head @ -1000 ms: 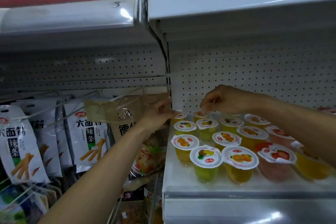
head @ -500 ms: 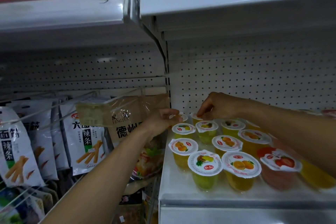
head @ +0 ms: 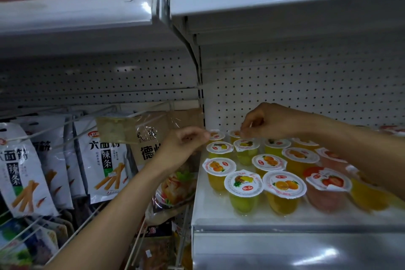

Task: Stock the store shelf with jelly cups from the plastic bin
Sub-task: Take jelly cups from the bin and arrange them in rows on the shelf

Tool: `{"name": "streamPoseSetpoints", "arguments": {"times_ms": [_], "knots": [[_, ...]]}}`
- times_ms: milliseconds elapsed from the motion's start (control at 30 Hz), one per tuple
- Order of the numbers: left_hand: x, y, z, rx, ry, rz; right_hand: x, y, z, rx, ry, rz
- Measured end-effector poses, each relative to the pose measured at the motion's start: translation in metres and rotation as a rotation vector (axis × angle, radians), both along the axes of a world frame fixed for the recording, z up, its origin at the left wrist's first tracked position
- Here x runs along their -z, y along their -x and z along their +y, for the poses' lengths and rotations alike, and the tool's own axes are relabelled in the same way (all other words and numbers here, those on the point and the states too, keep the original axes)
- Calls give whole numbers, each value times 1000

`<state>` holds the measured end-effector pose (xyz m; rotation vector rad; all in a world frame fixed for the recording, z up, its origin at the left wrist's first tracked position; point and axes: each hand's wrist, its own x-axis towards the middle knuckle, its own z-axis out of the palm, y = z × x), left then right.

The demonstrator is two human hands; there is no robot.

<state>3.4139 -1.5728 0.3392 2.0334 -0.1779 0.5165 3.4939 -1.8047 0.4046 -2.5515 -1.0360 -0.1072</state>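
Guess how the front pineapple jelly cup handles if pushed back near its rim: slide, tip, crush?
The pineapple jelly cup looks full, so it is probably heavy for its size and may slide on the glossy shelf. Its body is narrower than the film lid, so a high push might tilt it. The lid's edge overhangs and looks thin, so it is likely floppy.

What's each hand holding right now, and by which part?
Right hand pinches a back-row jelly cup by its lid edge. Left hand touches the corner cup at its lid; grip unclear.
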Motion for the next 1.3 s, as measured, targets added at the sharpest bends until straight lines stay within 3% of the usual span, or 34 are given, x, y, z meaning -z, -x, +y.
{"name": "streamPoseSetpoints", "arguments": {"times_ms": [133, 500, 800, 1033, 1167, 1300], "knots": [[2, 7, -2, 96, 22, 118, 3, 13, 0, -7, 172, 24], [12, -3, -16, 44, 31, 79, 16, 23, 5, 88, 139, -147], [11, -2, -12, -3, -22, 69, 22, 22, 10, 107, 23, -90], [13, 7, -13, -26, -58, 76, 13, 27, 11, 105, 109, -46], [16, 27, -8, -133, -107, 0, 2, 36, -4, 45, 47, -48], [23, 59, -8, -44, -10, 6, -14, 55, -39, -22, 75, 41]]}}
